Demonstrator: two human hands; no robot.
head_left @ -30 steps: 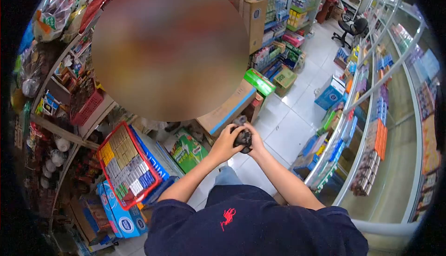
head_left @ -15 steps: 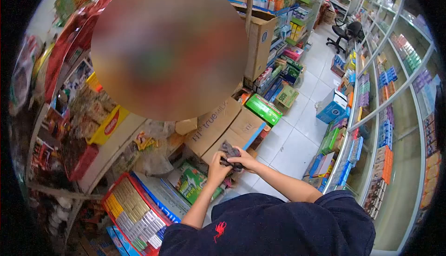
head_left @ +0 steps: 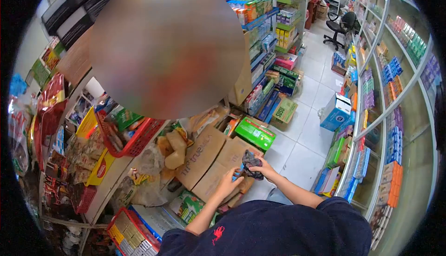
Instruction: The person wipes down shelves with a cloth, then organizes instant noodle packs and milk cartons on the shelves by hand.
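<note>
My right hand (head_left: 265,168) is closed around a dark grey, crumpled bundle (head_left: 252,164) that looks like a thin plastic bag or cloth. Just to its left is my left hand (head_left: 227,184), with thumb and fingers drawn together. A small bit of blue shows at its fingertips; whether it is held or is part of the carton edge behind, I cannot make out. Both hands are over a brown carton (head_left: 201,157) printed "TH true MILK", in front of my dark shirt (head_left: 274,230).
A green pack (head_left: 255,134) and a SUSU carton (head_left: 283,112) lie beyond the carton. At left are a red basket (head_left: 134,137) and a red tray of small boxes (head_left: 110,230). Glass shelving (head_left: 395,130) lines the right; a blue carton (head_left: 335,112) stands on the tiles.
My hands, together on the dark bundle before, have come apart. The bundle stays in my right hand, while my left hand is off to its left. The view has shifted, showing the red basket.
</note>
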